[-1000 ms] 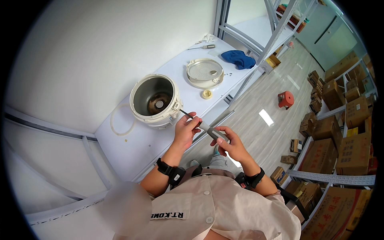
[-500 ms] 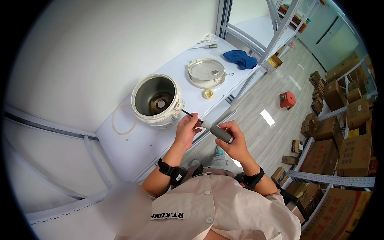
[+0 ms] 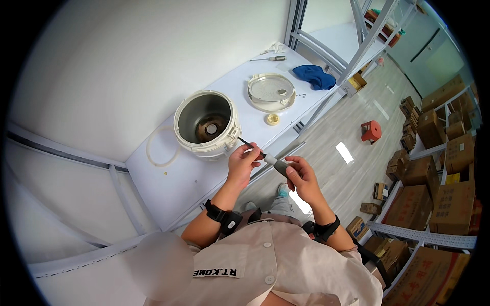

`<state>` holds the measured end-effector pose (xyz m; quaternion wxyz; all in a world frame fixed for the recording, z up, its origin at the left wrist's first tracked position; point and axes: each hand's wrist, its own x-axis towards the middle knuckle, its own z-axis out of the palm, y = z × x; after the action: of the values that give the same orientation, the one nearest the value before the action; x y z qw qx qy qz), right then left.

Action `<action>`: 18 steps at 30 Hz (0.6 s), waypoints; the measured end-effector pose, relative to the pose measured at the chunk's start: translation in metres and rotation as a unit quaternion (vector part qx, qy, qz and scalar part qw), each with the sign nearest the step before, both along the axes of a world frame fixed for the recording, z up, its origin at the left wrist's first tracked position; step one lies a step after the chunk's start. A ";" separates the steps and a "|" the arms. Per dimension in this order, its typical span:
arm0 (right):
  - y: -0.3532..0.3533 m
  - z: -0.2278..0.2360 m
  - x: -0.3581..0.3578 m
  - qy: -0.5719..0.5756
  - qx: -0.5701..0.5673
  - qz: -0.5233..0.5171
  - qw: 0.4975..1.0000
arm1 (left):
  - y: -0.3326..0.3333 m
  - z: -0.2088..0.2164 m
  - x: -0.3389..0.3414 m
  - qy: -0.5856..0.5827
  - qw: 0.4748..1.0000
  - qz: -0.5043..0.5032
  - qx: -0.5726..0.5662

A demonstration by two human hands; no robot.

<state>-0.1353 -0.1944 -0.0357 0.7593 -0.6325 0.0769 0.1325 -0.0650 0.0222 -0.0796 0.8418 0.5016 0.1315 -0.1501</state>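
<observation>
A screwdriver (image 3: 280,166) with a grey handle, a white collar and a dark shaft slants between my hands. Its tip meets the side of a cream rice cooker body (image 3: 206,148), just below the rim at a latch-like part. My left hand (image 3: 242,166) pinches the shaft close to the collar. Around the grey handle, the fingers of my right hand (image 3: 304,182) are curled. The cooker stands with its mouth tilted toward me; its grey inside has a brown-stained bottom with a pale round piece in the middle.
Right of the cooker lie its round lid (image 3: 271,92), a small yellowish cap (image 3: 272,119) and a blue cloth (image 3: 314,77). Another screwdriver (image 3: 275,58) is at the back. A pale ring (image 3: 163,147) lies left. A red stool (image 3: 371,131) and shelved cartons (image 3: 414,205) stand rightward.
The whole scene has shifted slightly right in view. My right hand's fingers have changed position on the screwdriver handle. The tip stays at the cooker's side, and the left hand keeps its pinch.
</observation>
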 end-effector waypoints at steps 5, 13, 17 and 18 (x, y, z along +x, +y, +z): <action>0.003 -0.013 -0.003 -0.138 -0.117 -0.018 0.983 | 0.001 0.002 0.003 0.026 0.993 0.057 -0.095; 0.001 -0.014 -0.006 -0.153 -0.136 -0.018 0.979 | 0.006 -0.005 0.011 0.073 0.978 0.108 -0.162; 0.001 -0.011 -0.006 -0.150 -0.138 -0.017 0.979 | 0.003 -0.004 0.011 0.077 0.979 0.113 -0.152; 0.000 -0.011 -0.006 -0.150 -0.138 -0.017 0.979 | 0.003 -0.003 0.011 0.078 0.979 0.113 -0.150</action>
<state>-0.1412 -0.1941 -0.0468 0.6699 -0.7423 -0.0096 0.0108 -0.0542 0.0250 -0.0823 0.9063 0.3378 0.2288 -0.1107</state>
